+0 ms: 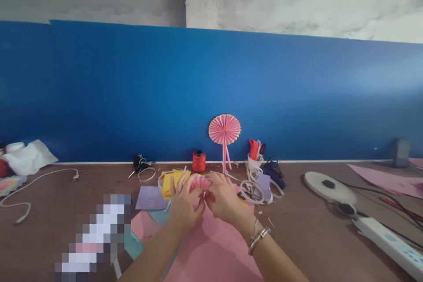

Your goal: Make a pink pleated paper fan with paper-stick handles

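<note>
Between my two hands is a small pleated pink paper fan (pixel 200 182), its folds spread in a partial round. My left hand (pixel 184 200) grips its left side, fingers bent around the paper. My right hand (pixel 222 194) holds the right side, with the fingers curled over it and partly hiding it. Below the hands lies a large pink paper sheet (pixel 211 246). Behind them a finished-looking round pink paper fan (pixel 224 129) with a yellow edge and pink handle leans upright against the blue panel (pixel 132 88).
Around the hands lie a purple paper (pixel 151 198), yellow paper (pixel 170 184) and white coiled strips (pixel 252 191). A red thread spool (pixel 198 161), keys (pixel 142 164) and a white cup of tools (pixel 254 161) stand behind. At right are a round white pad (pixel 325 188) and a power strip (pixel 390 242).
</note>
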`<state>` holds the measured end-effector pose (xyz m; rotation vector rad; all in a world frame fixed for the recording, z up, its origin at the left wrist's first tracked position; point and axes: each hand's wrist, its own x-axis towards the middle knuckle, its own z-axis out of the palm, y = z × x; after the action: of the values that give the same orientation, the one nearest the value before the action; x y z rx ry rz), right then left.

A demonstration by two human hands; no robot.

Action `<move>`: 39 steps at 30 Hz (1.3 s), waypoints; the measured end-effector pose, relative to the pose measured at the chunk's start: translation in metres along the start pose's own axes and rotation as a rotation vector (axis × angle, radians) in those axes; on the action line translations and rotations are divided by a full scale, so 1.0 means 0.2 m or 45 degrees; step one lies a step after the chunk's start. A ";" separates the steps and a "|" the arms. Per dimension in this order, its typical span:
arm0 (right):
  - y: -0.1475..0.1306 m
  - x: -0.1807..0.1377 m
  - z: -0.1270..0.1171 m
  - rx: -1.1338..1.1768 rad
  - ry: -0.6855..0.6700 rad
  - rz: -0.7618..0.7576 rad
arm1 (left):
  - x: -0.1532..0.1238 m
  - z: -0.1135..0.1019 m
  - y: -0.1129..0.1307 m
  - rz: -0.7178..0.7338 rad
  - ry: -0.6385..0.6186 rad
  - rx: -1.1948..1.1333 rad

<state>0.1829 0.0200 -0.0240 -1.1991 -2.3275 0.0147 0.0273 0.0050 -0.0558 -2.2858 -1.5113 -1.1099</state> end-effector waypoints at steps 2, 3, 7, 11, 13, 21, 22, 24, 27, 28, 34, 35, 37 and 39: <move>-0.01 0.00 0.00 -0.027 -0.023 -0.007 | 0.00 0.01 0.00 -0.012 0.009 -0.009; -0.01 0.00 0.00 -0.035 -0.032 -0.004 | 0.00 0.01 -0.01 -0.013 0.012 -0.008; -0.04 -0.01 -0.02 -0.032 -0.063 0.020 | 0.00 0.03 -0.01 -0.029 0.032 0.021; -0.05 -0.01 -0.01 -0.003 -0.112 0.032 | 0.00 0.03 -0.02 -0.015 0.027 0.018; -0.03 0.00 0.00 0.031 -0.115 0.063 | 0.00 0.02 -0.02 0.006 0.010 0.016; 0.05 0.01 -0.02 0.199 -0.084 0.433 | -0.02 0.03 -0.03 0.127 0.108 0.096; 0.05 0.01 -0.02 0.207 -0.095 0.437 | -0.02 0.04 -0.03 0.137 0.107 0.110; 0.05 0.01 -0.02 0.248 -0.108 0.423 | -0.03 0.05 -0.04 0.186 0.070 0.133; 0.04 0.01 -0.02 0.290 -0.122 0.402 | -0.03 0.06 -0.04 0.239 0.034 0.159; 0.04 0.01 -0.02 0.295 -0.127 0.399 | -0.03 0.06 -0.04 0.248 0.031 0.162; 0.04 0.00 -0.03 0.326 -0.161 0.386 | -0.03 0.05 -0.05 0.284 0.016 0.166; 0.04 0.00 -0.03 0.342 -0.170 0.380 | -0.03 0.05 -0.05 0.295 0.026 0.163; 0.05 0.00 -0.03 0.369 -0.179 0.365 | -0.02 0.05 -0.05 0.316 0.048 0.155; 0.06 0.00 -0.03 0.370 -0.180 0.333 | -0.02 0.04 -0.06 0.325 0.056 0.146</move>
<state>0.1956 0.0259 -0.0224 -1.3751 -2.1718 0.5256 0.0208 0.0114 -0.0680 -2.2808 -1.1928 -0.9709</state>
